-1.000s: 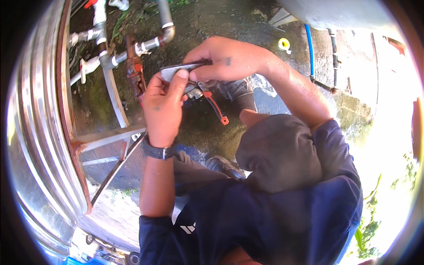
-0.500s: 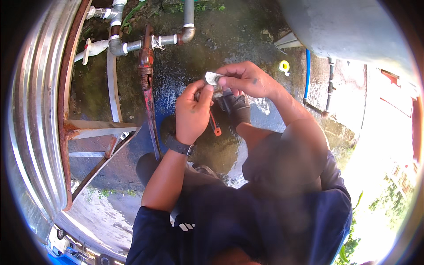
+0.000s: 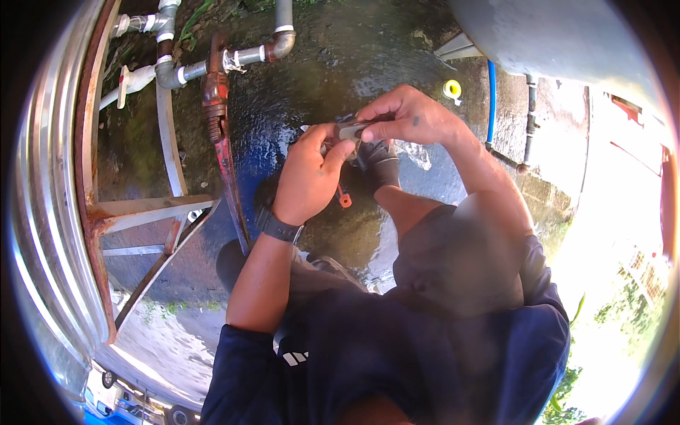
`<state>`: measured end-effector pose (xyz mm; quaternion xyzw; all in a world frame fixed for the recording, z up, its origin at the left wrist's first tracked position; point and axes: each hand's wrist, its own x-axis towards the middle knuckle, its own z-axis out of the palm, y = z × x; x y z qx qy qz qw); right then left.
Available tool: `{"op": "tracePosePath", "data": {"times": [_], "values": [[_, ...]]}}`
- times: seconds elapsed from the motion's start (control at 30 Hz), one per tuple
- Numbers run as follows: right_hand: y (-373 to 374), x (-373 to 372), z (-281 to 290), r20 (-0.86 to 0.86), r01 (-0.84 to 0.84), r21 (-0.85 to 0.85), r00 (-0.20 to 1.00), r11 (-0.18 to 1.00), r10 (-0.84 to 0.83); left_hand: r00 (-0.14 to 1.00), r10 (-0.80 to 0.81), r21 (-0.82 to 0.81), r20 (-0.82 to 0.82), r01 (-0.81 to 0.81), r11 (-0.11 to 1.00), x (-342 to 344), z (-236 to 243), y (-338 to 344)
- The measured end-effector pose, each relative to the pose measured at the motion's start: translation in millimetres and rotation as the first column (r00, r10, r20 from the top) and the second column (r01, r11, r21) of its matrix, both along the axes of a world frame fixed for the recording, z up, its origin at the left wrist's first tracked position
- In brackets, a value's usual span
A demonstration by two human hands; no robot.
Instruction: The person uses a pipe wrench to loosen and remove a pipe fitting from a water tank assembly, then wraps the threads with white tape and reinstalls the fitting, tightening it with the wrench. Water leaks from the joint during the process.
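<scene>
My left hand and my right hand meet in front of me, fingers pinched on a small grey-white piece. Its kind is hard to make out, as the fingertips cover much of it. A dark watch circles my left wrist. Below the hands, the orange end of a tool shows with a hole in it. Off to the left, a red pipe wrench sits with its jaw end at the grey pipe and its handle reaching down toward my knee.
A rusty metal frame and corrugated sheet line the left side. White valve joins the pipework. To the right are a yellow tape roll, a blue pipe and a large grey tank. The floor is wet.
The grey-white piece has turned, showing less of its pale flat face. Both hands still hold it. The surroundings have shifted slightly left and up in the view.
</scene>
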<state>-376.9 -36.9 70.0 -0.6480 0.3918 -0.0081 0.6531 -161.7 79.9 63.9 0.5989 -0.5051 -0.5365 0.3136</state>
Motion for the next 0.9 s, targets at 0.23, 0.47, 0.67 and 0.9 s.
{"op": "tracePosePath", "data": {"times": [0.23,0.47,0.67,0.9], "values": [[20,7,-7,0.287,0.209,-0.435,0.954,0.876,-0.085,0.992,0.101,-0.194,-0.075,-0.114,0.974,-6,-2,3],[17,9,16,0.179,0.089,-0.883,0.972,0.462,0.155,0.992,0.082,-0.309,-0.1,-0.109,0.945,-7,-3,5],[17,13,14,0.199,0.145,-0.952,0.963,0.27,0.184,0.983,0.181,-0.434,0.042,-0.145,0.889,-9,8,6],[14,9,5,0.203,0.151,-0.971,0.93,0.184,0.307,0.951,0.134,-0.563,0.279,0.049,0.825,-2,14,3]]}}
